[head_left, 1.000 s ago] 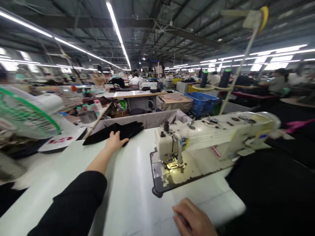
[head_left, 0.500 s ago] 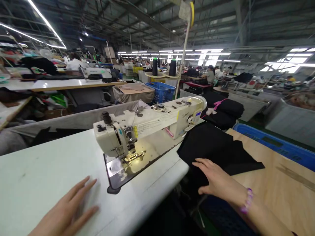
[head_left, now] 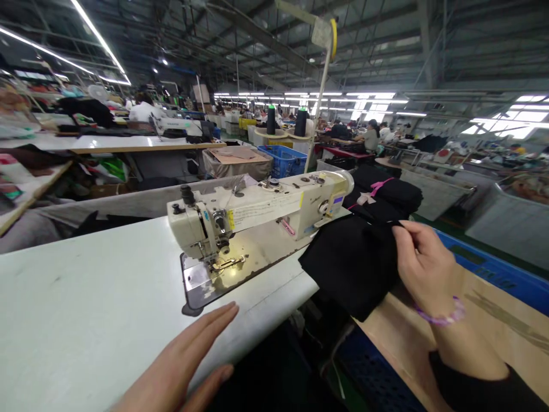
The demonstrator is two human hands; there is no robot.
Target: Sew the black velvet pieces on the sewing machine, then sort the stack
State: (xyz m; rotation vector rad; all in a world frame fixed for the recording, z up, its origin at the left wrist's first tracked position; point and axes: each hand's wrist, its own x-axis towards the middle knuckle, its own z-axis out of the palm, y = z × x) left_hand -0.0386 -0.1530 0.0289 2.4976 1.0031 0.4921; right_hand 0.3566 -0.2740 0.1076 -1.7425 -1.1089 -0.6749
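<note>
My right hand pinches the edge of a black fabric piece and lifts it off the wooden side table to the right of the sewing machine. A purple bead bracelet sits on that wrist. My left hand lies flat, fingers stretched out, on the white sewing table near its front edge, just below the machine's needle plate. More folded black fabric with a pink tie is stacked behind the machine's right end.
A blue crate stands right of the wooden table. Behind the machine are a grey fabric trough, a thread stand with dark cones, another blue basket and other workstations with people seated far back.
My head turned right from the left side of the table. My left hand left the black piece at the far left and came to the front edge. My right hand picked up the black fabric's edge.
</note>
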